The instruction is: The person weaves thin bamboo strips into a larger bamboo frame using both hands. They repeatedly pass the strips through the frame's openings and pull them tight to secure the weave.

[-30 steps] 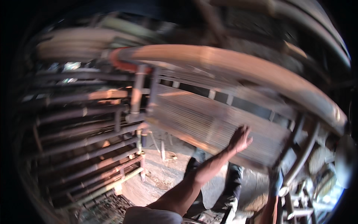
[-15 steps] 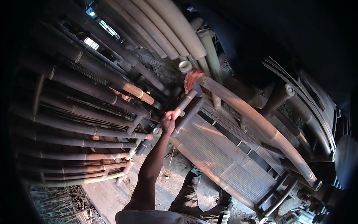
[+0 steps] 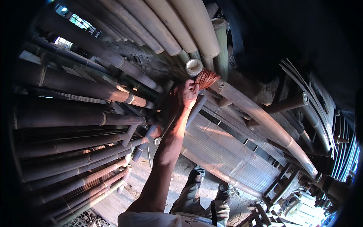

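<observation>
My left hand (image 3: 187,94) is stretched far forward, fingers closed on the near end of a reddish-brown fibrous bundle (image 3: 207,78). Whether the bundle is plastic strips or fibre I cannot tell. It lies against the cut top of a bamboo post (image 3: 194,67), beside the end of a long curved bamboo rail (image 3: 261,111). More reddish material, blurred and dark, shows left of my wrist. Below the rail lies the slatted bamboo seat (image 3: 227,147) of a bench, right of my forearm. My right hand is out of the picture.
Bamboo frames with thick poles (image 3: 75,119) stand close on the left. Thick pale bamboo poles (image 3: 196,30) lean in at the top. Thin split strips (image 3: 308,102) curve at the right. Below are my legs (image 3: 191,189) on the dirt floor.
My left hand has moved forward and right, from a short bamboo piece in its fist to the reddish bundle. That piece is no longer visible. The view has shifted too.
</observation>
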Demonstrator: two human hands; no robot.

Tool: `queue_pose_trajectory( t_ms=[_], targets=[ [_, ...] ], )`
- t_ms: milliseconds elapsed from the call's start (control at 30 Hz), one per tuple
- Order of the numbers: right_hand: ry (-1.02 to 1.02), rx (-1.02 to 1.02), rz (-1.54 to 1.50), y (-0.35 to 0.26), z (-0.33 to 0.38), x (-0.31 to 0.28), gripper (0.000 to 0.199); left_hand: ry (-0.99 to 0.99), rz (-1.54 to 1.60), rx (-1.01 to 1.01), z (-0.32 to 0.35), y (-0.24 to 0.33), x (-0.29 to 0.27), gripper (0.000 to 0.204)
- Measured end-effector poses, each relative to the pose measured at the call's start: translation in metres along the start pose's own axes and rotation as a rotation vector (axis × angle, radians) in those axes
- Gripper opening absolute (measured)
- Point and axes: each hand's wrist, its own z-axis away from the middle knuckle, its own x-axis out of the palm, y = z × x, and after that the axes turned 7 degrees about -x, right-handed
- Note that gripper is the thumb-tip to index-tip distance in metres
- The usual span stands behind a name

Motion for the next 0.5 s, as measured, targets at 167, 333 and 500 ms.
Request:
queue_pose_trajectory(
  t_ms=[167, 333, 500],
  targets=[
    [-0.022, 0.087, 0.001, 0.015, 0.020, 0.015, 0.039, 0.033, -0.229, 0.138, 0.000, -0.001, -0.005, 0.021],
    [-0.048, 0.152, -0.009, 0.033, 0.038, 0.024, 0.040, 0.033, -0.021, 0.096, -0.002, -0.023, -0.013, 0.020],
    [-0.077, 0.216, -0.062, 0.057, 0.057, 0.034, 0.042, -0.100, 0.473, -0.270, 0.010, 0.010, -0.035, 0.024]
  ],
)
